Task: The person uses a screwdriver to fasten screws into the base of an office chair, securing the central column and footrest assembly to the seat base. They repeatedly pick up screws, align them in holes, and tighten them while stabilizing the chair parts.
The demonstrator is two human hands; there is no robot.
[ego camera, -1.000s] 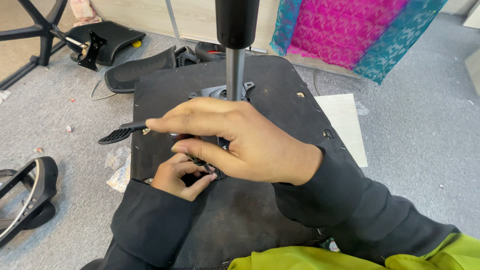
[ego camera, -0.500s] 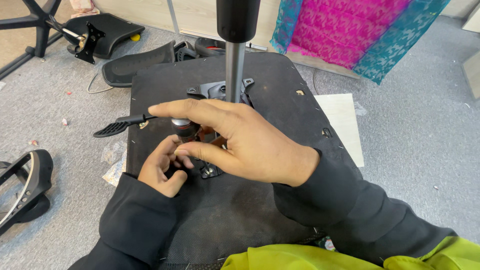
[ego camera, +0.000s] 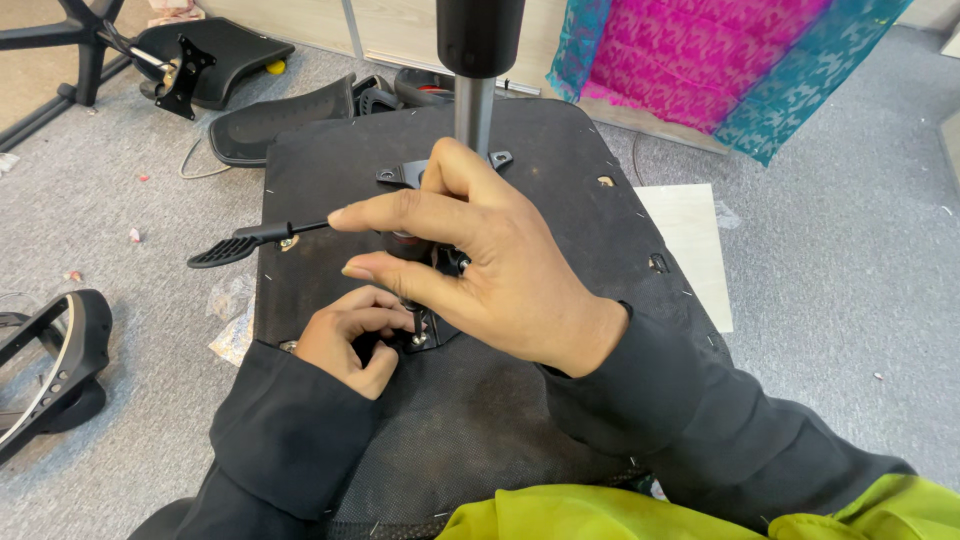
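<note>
An upturned black chair seat (ego camera: 600,170) lies in front of me, and its grey gas cylinder (ego camera: 475,100) stands up from a metal mechanism plate (ego camera: 400,174). My right hand (ego camera: 490,275) is wrapped around the dark handle of a hand tool (ego camera: 404,243), with the index finger stretched out to the left. The tool points down at a bolt (ego camera: 417,338) on the plate's near edge. My left hand (ego camera: 350,340) is curled beside that bolt, its fingertips pinched at the tool's lower end. A black lever with a paddle end (ego camera: 235,246) sticks out to the left.
A black armrest (ego camera: 50,350) lies on the grey carpet at the left, near a crumpled plastic bag (ego camera: 235,320). A chair base (ego camera: 80,40) and black pads (ego camera: 270,120) lie at the back left. Pink and teal cloth (ego camera: 720,60) hangs at the back right, above a pale board (ego camera: 690,250).
My left hand's fingers have shifted a little at the tool's lower end. My right hand keeps its hold on the handle. The view has drifted slightly.
</note>
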